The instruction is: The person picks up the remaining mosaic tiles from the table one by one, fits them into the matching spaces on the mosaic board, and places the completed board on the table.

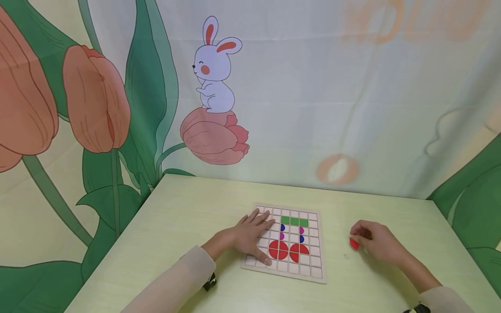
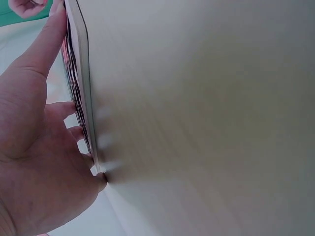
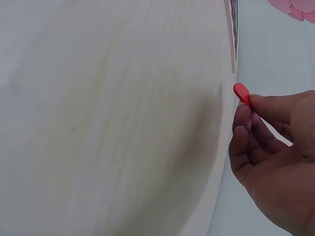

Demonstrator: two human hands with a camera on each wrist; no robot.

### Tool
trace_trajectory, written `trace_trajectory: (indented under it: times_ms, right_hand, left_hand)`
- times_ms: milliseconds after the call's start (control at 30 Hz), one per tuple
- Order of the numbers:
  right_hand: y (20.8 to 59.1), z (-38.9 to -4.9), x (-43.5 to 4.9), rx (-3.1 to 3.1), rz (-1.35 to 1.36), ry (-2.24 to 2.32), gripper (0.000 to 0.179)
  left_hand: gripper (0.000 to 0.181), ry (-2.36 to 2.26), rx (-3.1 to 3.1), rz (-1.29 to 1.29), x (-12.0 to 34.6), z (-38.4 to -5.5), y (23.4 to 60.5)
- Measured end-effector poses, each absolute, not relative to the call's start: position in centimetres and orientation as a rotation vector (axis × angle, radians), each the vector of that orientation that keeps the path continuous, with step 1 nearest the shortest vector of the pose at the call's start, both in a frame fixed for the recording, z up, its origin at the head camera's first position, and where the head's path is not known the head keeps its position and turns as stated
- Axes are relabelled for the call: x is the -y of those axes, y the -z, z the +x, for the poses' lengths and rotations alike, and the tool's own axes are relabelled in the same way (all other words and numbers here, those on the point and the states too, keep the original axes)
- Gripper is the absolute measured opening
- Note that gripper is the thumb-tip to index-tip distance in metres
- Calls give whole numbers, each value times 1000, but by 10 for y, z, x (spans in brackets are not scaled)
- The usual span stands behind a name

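A square wooden grid board (image 1: 311, 274) lies on the table, seen in the head view. On it are a green row (image 1: 295, 221), small blue and magenta half-round pieces, a full red circle (image 1: 278, 250) and a red circle (image 1: 299, 252) lacking its lower right quarter. My left hand (image 1: 251, 234) rests spread over the board's left side, its fingers fairly straight; in the left wrist view they reach along the board's edge (image 2: 84, 83). Right of the board, my right hand (image 1: 377, 243) pinches a red quarter-circle piece (image 1: 354, 244) between thumb and fingers, just above the table. The right wrist view shows this red piece (image 3: 241, 92) edge-on.
The pale table (image 1: 195, 195) ends at the back against a printed curtain (image 1: 282, 108) with tulips and a rabbit. Bare tabletop lies between the board and my right hand, with a faint small mark (image 1: 346, 256) on it.
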State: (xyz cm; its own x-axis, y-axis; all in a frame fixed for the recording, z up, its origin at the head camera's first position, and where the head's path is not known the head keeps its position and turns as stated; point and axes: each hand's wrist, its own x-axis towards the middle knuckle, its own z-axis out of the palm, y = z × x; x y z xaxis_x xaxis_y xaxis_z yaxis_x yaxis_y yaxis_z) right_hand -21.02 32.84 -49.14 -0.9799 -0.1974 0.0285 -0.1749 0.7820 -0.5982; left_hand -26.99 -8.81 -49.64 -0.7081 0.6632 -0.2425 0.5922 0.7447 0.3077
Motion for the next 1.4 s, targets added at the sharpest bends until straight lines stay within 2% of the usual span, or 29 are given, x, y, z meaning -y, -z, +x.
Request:
trace_trajectory:
  times_ms: [200,733,967,1400]
  right_hand:
    - [488,-210,-321,-2882,-348,1052,14]
    - [496,-204,-314,-2831,-469,1075,7]
    - [492,-206,-314,-2803,-470,1000,19]
    - [487,-207,-316,-2803,-498,903,18]
  left_hand:
    - [125,-292,-2610,975,89,-270,496]
    - [125,-287,-2610,978,88,-271,498]
    - [125,-287,-2613,978,88,-271,498]
    - [125,-310,-2612,991,86,-273,498]
